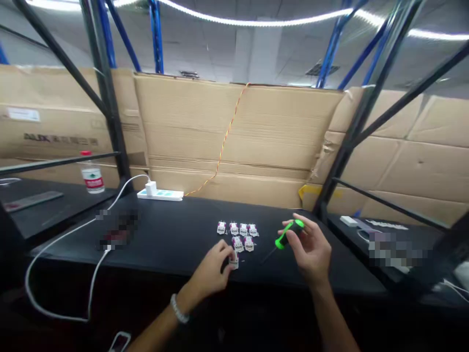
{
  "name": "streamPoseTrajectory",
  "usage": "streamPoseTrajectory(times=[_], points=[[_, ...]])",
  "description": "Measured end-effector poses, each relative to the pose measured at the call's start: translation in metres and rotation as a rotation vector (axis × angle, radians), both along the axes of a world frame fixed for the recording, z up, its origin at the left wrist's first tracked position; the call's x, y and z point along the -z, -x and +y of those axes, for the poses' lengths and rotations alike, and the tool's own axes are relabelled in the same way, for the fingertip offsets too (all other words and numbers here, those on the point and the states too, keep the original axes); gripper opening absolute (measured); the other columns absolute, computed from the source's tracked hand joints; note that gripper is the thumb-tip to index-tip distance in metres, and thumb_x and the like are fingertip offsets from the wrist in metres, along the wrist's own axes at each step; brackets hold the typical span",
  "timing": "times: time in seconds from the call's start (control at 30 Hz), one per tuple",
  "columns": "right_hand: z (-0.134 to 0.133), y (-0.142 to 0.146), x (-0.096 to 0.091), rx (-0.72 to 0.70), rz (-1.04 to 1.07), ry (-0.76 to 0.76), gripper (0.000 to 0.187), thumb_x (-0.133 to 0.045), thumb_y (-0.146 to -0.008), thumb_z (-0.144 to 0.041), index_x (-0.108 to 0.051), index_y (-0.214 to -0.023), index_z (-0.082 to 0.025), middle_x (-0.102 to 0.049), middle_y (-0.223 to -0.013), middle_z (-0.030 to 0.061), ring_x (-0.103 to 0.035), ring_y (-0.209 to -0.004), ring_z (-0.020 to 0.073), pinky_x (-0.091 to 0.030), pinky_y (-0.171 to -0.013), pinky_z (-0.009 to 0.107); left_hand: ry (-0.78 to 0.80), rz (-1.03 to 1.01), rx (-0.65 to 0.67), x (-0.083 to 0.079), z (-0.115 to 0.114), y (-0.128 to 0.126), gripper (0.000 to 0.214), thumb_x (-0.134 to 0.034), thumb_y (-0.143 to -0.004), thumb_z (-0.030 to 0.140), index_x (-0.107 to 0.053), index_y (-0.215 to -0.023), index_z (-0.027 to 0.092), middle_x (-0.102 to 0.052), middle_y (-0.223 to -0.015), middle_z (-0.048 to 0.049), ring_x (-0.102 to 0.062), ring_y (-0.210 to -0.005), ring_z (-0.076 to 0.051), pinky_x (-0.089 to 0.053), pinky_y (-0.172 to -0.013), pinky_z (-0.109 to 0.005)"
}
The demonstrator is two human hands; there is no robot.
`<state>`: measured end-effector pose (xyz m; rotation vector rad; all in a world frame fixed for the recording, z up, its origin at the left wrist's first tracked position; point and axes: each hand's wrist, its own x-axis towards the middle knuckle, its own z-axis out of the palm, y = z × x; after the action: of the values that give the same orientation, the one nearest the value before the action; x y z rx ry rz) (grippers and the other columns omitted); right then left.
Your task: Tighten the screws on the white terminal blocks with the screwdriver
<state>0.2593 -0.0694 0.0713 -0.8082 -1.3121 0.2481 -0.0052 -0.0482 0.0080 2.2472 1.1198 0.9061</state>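
My right hand (312, 249) holds a screwdriver (289, 234) by its green and black handle, the thin shaft slanting down to the left over the black table. Near the table's front edge, my left hand (212, 268) has its fingers closed at a small white part (235, 263), which they partly cover. Just beyond it lie two similar white and purple parts, one (238, 244) beside another (249, 243). Farther back is a row of several more such parts (233, 228). Their exact kind is too small to make out.
A white power strip (161, 195) with a plugged-in charger lies at the back left. A white cable (31, 283) loops over the front edge. Cardboard (227, 117) walls the back. Dark rack posts (351, 132) stand at both sides. A water bottle (92, 176) is at left.
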Motion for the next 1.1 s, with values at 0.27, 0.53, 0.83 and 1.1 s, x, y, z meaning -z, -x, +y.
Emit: streamPoseTrajectory(times=[0.27,0.53,0.83,1.1], points=[[0.001,-0.02,0.014,-0.033,0.07,-0.004,0.036,-0.081,-0.092,-0.032,-0.071,-0.125,-0.023,-0.08,-0.1,0.0076,-0.082,-0.073,0.023,-0.071,-0.065,0.037,-0.026,0.073,-0.006,-0.008,-0.001,0.004,0.023,-0.061,-0.09,0.009,-0.064,-0.108,0.023,-0.065,-0.118,-0.0075,-0.061,-0.114,-0.026,-0.05,-0.107,-0.04],[0.001,-0.028,0.005,-0.023,0.134,-0.062,0.036,-0.081,-0.092,-0.033,-0.071,-0.125,-0.023,-0.08,-0.099,0.0072,-0.081,-0.07,0.0219,-0.07,-0.064,0.037,-0.113,0.265,0.075,-0.026,0.009,-0.018,0.021,-0.059,-0.099,0.014,-0.077,-0.104,0.024,-0.072,-0.117,-0.0071,-0.062,-0.115,-0.028,-0.046,-0.105,-0.045],[-0.004,-0.032,-0.001,0.02,0.114,-0.073,0.037,-0.081,-0.091,-0.035,-0.07,-0.125,-0.022,-0.08,-0.097,0.0075,-0.08,-0.07,0.0219,-0.07,-0.064,0.037,-0.218,0.445,0.046,-0.003,0.023,-0.05,0.035,-0.055,-0.088,-0.001,-0.08,-0.088,0.024,-0.079,-0.101,-0.0059,-0.063,-0.113,-0.029,-0.028,-0.118,-0.062],[-0.004,-0.033,0.0,0.017,0.113,-0.067,0.037,-0.08,-0.093,-0.033,-0.069,-0.126,-0.023,-0.079,-0.099,0.0067,-0.08,-0.071,0.0215,-0.071,-0.065,0.037,-0.184,0.519,0.049,-0.009,0.02,-0.056,0.037,-0.05,-0.084,-0.003,-0.077,-0.093,0.021,-0.075,-0.099,-0.0104,-0.063,-0.111,-0.031,-0.033,-0.115,-0.058]])
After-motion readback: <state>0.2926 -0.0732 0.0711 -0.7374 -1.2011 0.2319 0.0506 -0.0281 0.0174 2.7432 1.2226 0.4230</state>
